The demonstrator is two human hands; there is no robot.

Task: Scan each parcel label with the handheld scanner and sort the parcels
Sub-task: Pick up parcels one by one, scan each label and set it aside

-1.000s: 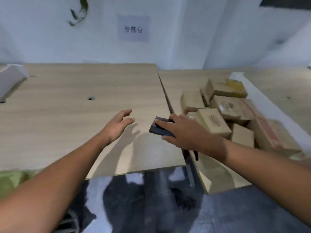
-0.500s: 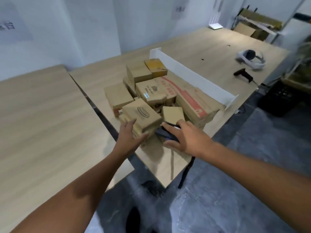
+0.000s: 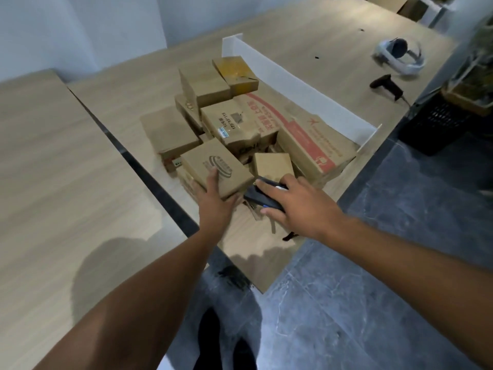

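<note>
Two pale wooden tables (image 3: 80,182) fill the frame, and the heap of parcels (image 3: 240,124) lies on the right one, in the middle of the picture, beside a white divider board (image 3: 306,89). At the near edge of the heap sits the parcel with the round stamp (image 3: 213,166), its long axis going from upper left to lower right. My left hand (image 3: 216,201) is already on this box, fingers spread flat on its top and thumb at its near edge, so it is clearly the nearer hand for lifting. My right hand (image 3: 290,204), just to the right, is curled around the handheld scanner (image 3: 262,197) (its nose points up-left, toward the same box). No label shows on the top face, so I judge the box must be turned.
</note>
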